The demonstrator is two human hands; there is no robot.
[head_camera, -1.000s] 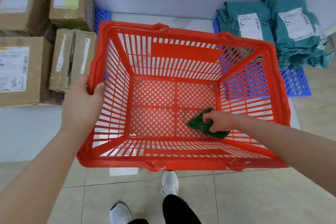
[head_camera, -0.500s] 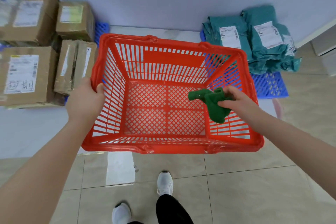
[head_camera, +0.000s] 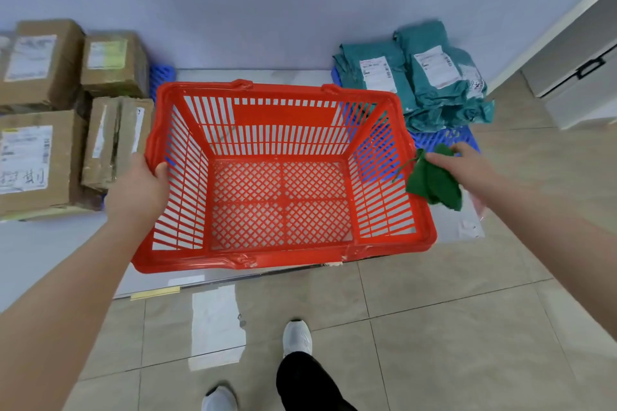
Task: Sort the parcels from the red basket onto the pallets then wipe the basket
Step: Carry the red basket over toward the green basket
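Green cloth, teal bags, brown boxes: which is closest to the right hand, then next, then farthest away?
From the right hand in the head view:
1. Green cloth, held in that hand, just right of the red basket.
2. Teal mailer bags, stacked on the blue pallet behind it.
3. Cardboard boxes, far across on the left, past the basket.

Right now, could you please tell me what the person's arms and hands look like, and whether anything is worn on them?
Both arms are bare as far as the picture shows: no sleeves, and no gloves, watch, rings or bands that I can make out on the left hand or the right hand. Lower down, the person wears black trousers and light grey shoes.
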